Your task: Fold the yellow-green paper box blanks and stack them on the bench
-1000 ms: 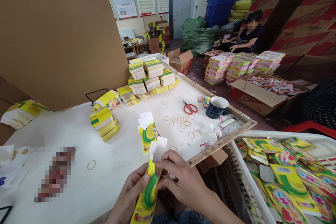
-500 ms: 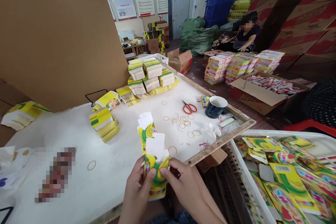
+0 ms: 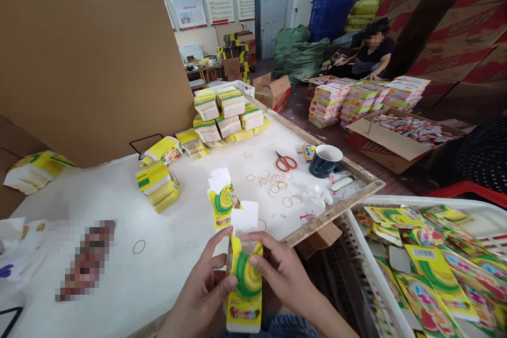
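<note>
- Two hands are gripping one yellow-green carton (image 3: 244, 288) at bottom centre of the frame, both clamped on it
- left hand (image 3: 204, 296) is pinching the carton's left edge, thumb lying on the front face
- right hand (image 3: 287, 277) is pressing on the right edge, thumb on the printed front, index finger lying up at the top opening
- carton is being held upright, just over the near edge of the white table (image 3: 166, 259), its white top flap (image 3: 244, 218) sticking up open
- second carton (image 3: 222, 202) is standing upright on the table just behind the held one, flaps open too
- rubber bands (image 3: 277, 187) are lying scattered mid-frame, red-handled scissors (image 3: 285, 162) and a dark mug (image 3: 325, 160) sitting right of them
- banded bundles of flat cartons (image 3: 227, 116) are sitting stacked at upper centre; one more bundle (image 3: 158, 186) is lying left of centre
- white crate (image 3: 370, 261) at lower right is holding loose flat cartons
- another person (image 3: 372, 53) is sitting at upper right, well apart
</note>
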A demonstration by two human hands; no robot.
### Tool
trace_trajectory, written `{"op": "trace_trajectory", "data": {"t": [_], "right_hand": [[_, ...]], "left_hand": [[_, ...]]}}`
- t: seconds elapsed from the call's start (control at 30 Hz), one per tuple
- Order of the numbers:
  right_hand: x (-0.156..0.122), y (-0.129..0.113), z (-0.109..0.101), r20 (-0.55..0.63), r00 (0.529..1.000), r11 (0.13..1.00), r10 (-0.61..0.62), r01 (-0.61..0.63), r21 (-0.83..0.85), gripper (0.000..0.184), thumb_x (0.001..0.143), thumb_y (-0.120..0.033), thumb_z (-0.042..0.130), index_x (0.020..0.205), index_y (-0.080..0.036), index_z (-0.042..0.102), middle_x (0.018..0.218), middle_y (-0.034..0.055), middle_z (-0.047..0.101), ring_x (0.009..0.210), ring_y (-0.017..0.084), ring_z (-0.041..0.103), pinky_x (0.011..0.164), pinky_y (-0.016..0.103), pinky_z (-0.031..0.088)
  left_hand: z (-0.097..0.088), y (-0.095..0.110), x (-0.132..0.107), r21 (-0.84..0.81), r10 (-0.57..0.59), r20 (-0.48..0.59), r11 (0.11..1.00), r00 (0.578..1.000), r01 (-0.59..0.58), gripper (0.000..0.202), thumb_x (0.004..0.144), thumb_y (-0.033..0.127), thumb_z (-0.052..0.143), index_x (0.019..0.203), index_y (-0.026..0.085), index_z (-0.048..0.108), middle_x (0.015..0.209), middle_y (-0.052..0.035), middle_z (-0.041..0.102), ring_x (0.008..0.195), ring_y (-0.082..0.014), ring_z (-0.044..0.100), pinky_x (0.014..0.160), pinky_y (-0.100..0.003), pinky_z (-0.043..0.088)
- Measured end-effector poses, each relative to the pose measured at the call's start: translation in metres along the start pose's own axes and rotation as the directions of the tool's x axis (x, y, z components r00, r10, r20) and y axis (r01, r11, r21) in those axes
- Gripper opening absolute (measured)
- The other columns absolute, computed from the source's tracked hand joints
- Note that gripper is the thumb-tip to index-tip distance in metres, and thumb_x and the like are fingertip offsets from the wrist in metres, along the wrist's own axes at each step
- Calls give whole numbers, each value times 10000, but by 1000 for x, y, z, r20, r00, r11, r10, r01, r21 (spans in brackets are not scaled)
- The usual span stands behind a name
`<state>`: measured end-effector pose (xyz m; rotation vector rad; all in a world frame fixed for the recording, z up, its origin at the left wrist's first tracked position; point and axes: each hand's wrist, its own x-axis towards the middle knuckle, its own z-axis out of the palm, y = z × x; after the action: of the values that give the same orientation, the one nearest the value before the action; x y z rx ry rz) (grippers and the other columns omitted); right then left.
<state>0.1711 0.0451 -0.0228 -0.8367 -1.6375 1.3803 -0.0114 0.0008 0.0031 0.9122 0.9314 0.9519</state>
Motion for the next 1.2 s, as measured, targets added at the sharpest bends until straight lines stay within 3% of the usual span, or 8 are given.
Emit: {"op": "trace_trajectory", "data": {"t": [0.13,0.2,0.3,0.53,0.87,1.03,1.1,1.2], "right_hand": [[-2,-2,-4,17,1000,1000,-8,7,27,455,932,-334,499,1377,-287,417,1282,73,562,1169,237,521,999,386,403],[-3,-3,-4,41,999,984,33,-40,171,512,924,-349,519,1407,-302,355,1225,74,575,1089,220,560,929,364,455],[-4,-5,-5,40,996,958,82,-90,272,418,887,-352,591,1289,-294,488,1057,46,604,913,177,579,777,289,487],[1,0,-6,92,987,930,134,-157,331,227,881,-409,590,982,-205,602,656,-49,471,518,70,383,465,178,318],[0,0,-14,145,975,975,168,-187,124,378,894,-512,503,745,-178,596,579,-41,463,504,97,428,494,216,348],[1,1,-14,101,989,995,104,-103,-12,405,913,-482,485,685,-170,605,616,-19,503,574,117,485,549,226,393],[2,1,-12,44,997,997,69,-67,-49,328,920,-438,497,774,-181,638,700,4,571,660,140,540,620,244,430],[4,2,-9,-37,995,995,95,-94,32,322,915,-401,523,1193,-242,543,804,10,627,720,158,589,650,255,470]], "left_hand": [[1,-1,1,2,31,-2,1000,1000,-31,716,869,342,593,1444,322,167,1127,-93,662,983,-288,668,825,-431,506],[3,-1,1,-11,62,-35,998,997,-62,707,874,341,582,1441,313,162,1175,-110,647,1013,-298,656,849,-447,498],[5,4,0,-42,73,-41,996,997,-75,665,877,299,586,1423,312,207,1191,-108,648,1038,-285,647,833,-403,499],[8,9,-5,-215,28,97,977,995,-6,524,847,224,643,1282,290,359,990,-62,725,840,-229,700,728,-338,503],[9,-5,-2,-265,11,196,963,980,42,326,853,256,645,1066,291,400,880,-14,731,750,-169,682,687,-298,482],[13,-12,-1,-313,40,124,950,992,1,341,800,312,701,1025,272,447,841,-12,728,724,-170,679,652,-269,472],[13,-14,0,-293,46,57,956,997,-27,446,800,320,699,1129,297,398,881,-30,731,731,-187,692,656,-286,486],[13,-13,1,-228,47,-32,972,998,-53,745,807,311,690,1349,332,179,977,-80,730,829,-241,711,710,-342,510]]}}
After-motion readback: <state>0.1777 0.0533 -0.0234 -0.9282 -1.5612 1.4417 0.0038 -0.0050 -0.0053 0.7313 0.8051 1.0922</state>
